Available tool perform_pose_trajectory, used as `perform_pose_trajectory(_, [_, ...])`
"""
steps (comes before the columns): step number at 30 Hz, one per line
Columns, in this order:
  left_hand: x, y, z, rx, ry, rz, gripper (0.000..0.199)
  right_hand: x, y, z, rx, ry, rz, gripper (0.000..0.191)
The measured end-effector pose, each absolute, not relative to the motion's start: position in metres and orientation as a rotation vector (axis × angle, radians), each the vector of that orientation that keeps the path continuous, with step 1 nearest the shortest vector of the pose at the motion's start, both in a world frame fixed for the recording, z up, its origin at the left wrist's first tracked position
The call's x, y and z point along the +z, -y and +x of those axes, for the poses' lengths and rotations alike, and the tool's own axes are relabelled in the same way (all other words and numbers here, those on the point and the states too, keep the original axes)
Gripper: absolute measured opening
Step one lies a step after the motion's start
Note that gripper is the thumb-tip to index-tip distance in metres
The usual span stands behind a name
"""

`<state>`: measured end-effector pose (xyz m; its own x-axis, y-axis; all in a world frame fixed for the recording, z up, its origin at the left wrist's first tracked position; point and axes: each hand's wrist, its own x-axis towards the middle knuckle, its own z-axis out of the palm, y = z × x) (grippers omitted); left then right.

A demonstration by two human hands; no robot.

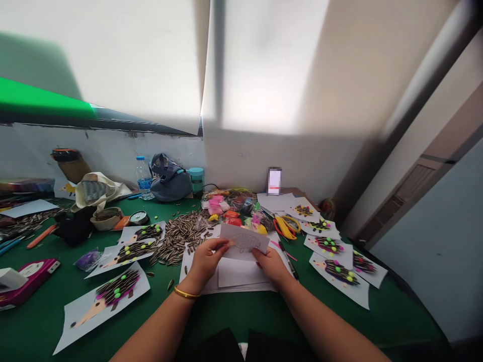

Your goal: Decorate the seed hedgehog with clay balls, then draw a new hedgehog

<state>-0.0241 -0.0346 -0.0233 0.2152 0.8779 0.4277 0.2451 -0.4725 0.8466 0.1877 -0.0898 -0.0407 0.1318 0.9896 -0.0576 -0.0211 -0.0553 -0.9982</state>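
Between my two hands a small white sheet of paper (241, 242) is held up, with a hedgehog-like outline drawn on it. My left hand (210, 257) pinches its left edge, thumb on top; a gold bangle (186, 293) circles that wrist. On the lower right edge my right hand (269, 261) is closed, thumb over the paper. Below lies a stack of white paper (241, 275) on the green table. A heap of striped sunflower seeds (177, 234) spreads to the left of the stack. A black pen (290, 261) lies to the right of my right hand.
Hedgehog pictures made with seeds lie left (109, 301) and right (339, 276). Yellow-handled scissors (286, 227) and bagged craft bits (230, 206) sit behind the paper. A phone (274, 181) leans on the wall. A water bottle (143, 178), a blue bag (171, 181) and a magenta box (32, 281) stand left.
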Motion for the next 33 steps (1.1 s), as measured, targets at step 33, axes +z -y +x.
perform_pose_trajectory(33, [-0.0225,0.0288,-0.029,1.257,-0.977,1.751,0.021,-0.0454,0.0878,0.1881,1.18,1.007,-1.207,0.047])
